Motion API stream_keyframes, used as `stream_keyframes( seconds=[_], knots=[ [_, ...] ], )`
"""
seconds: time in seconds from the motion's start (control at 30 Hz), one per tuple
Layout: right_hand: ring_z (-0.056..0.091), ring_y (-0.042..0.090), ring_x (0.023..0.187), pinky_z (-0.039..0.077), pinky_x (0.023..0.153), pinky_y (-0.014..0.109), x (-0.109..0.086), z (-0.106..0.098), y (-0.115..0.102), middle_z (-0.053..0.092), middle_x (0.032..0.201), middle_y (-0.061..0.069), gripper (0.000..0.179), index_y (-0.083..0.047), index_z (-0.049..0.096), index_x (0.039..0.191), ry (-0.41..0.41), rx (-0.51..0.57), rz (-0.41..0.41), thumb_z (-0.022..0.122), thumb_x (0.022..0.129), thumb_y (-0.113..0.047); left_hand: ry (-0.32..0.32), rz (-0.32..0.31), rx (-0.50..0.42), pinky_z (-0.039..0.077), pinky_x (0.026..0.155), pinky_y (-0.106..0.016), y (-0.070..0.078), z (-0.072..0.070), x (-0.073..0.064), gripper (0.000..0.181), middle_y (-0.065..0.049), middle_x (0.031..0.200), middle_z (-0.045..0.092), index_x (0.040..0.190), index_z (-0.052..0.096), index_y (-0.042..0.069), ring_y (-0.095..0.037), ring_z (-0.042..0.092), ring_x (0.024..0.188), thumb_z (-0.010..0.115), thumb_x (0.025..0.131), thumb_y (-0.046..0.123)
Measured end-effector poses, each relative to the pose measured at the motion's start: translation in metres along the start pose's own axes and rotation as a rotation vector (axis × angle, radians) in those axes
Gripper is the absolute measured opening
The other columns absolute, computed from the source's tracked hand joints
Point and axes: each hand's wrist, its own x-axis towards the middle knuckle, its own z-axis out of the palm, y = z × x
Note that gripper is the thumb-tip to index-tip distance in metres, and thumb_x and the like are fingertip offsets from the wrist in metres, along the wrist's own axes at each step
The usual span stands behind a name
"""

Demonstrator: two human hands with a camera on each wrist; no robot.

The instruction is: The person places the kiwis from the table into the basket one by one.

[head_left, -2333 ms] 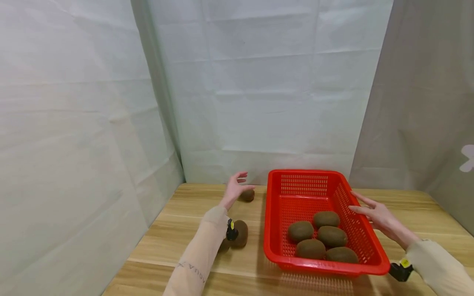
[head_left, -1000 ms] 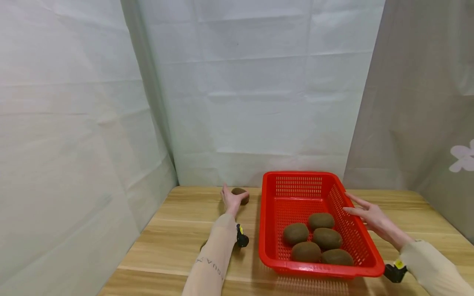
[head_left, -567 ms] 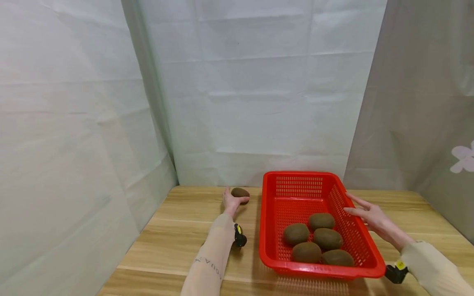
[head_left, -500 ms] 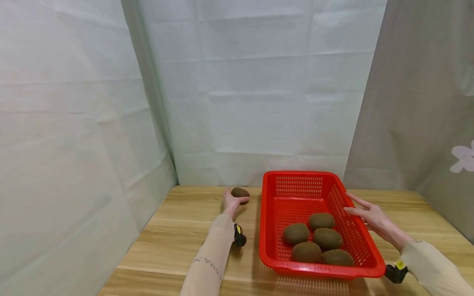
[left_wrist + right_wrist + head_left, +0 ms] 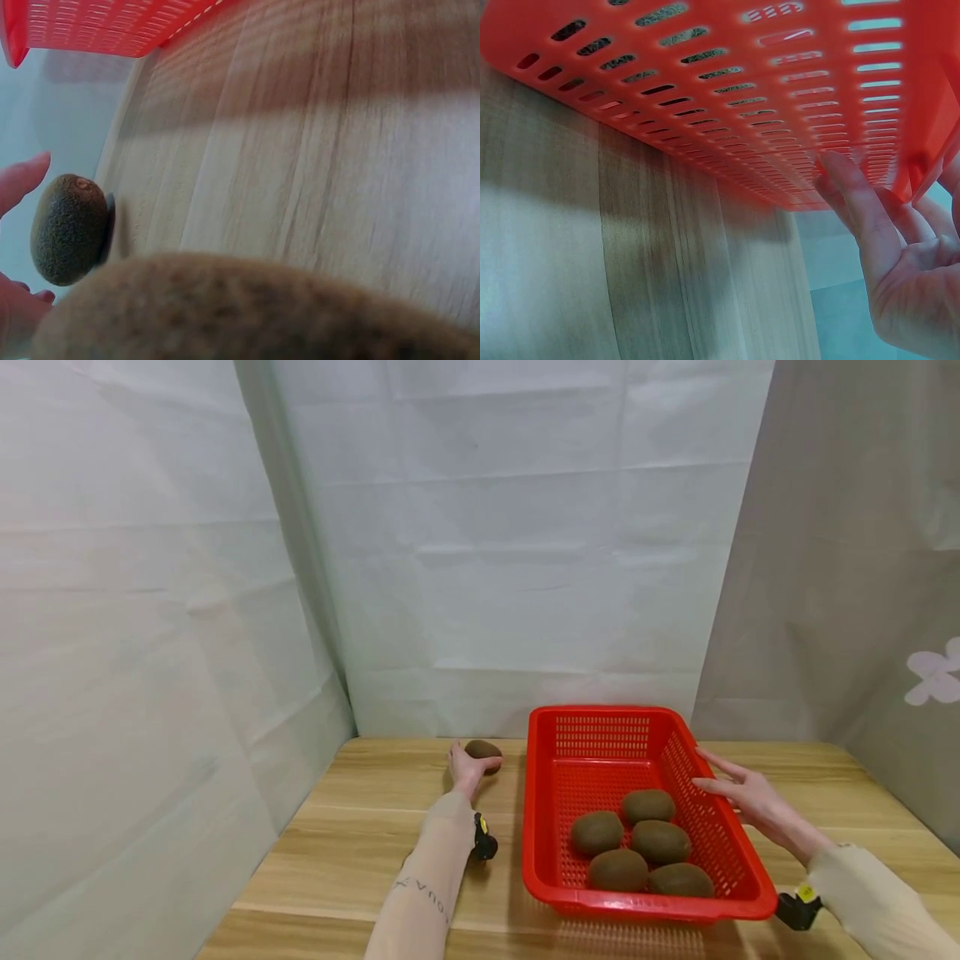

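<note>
At the table's far edge my left hand (image 5: 468, 768) reaches around a brown kiwi (image 5: 483, 753). In the left wrist view its thumb and fingers stand on two sides of that kiwi, with a narrow gap at the thumb. Another kiwi (image 5: 247, 307) looms large at the bottom of that view, under the wrist; the forearm mostly hides it in the head view. My right hand (image 5: 761, 802) holds the right rim of a red plastic basket (image 5: 531, 827), with one digit against the outer wall in the right wrist view. Several kiwis (image 5: 660, 841) lie inside, toward its near end.
The wooden table (image 5: 352, 827) carries everything. Pale cloth (image 5: 487, 568) hangs behind its far edge, and more hangs at the left and right sides. The basket stands right of the left forearm.
My left hand has moved from above the far kiwi down to around it, its fingers drawing in, then stayed nearly still. The right hand keeps its place on the basket. The head view has shifted slightly.
</note>
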Motion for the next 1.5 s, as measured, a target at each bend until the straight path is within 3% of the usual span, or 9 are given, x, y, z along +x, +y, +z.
stream_keyframes(
  seconds=[0.57,1.0,1.5],
  knots=[
    [0.062,0.035,0.082,0.049,0.066,0.047,-0.001,0.0,-0.001,0.05,0.119,0.026,0.069,-0.006,0.014,0.144,0.001,0.009,0.003,0.056,0.091,-0.022,0.049,-0.025,0.054,0.027,0.097,-0.043,-0.001,0.008,-0.001,0.088,-0.033,0.126,0.034,0.126,0.035,-0.015,-0.042,0.033,0.116,0.084,0.058,0.009],
    [0.062,0.036,0.082,0.049,0.065,0.047,0.0,0.0,0.0,0.05,0.118,0.028,0.069,-0.007,0.014,0.144,0.001,0.006,-0.007,0.056,0.091,-0.022,0.124,0.016,0.08,0.033,0.092,-0.044,-0.008,0.016,0.0,0.082,-0.032,0.114,0.04,0.117,0.041,-0.016,-0.044,0.04,0.106,0.086,0.054,0.011],
    [0.062,0.035,0.082,0.049,0.065,0.047,0.001,0.002,0.0,0.05,0.118,0.028,0.07,-0.007,0.015,0.144,0.012,-0.007,-0.006,0.057,0.091,-0.022,0.107,0.027,0.11,0.033,0.092,-0.043,-0.008,0.02,0.0,0.075,-0.032,0.113,0.039,0.113,0.041,-0.017,-0.043,0.04,0.105,0.084,0.058,0.009]
  ],
)
